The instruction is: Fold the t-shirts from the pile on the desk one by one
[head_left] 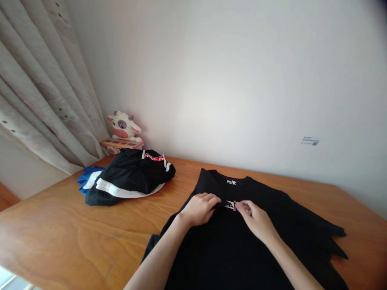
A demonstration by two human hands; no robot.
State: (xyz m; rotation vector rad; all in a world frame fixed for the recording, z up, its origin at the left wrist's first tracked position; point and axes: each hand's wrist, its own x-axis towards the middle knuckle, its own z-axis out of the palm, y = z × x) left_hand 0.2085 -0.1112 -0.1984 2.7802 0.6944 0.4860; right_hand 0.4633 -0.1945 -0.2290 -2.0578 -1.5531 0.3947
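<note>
We record a black shirt spread on the wooden table, collar toward the wall. White lettering shows inside the neck; a pale print crosses the chest, partly covered by fingers. Our left hand and right hand stand apart, each closed on cloth at one end of the print. The sleeve at right ends in pointed folds. We note a narrow wood strip behind the collar, a gap before the clothes pile, and wider room front-left.
</note>
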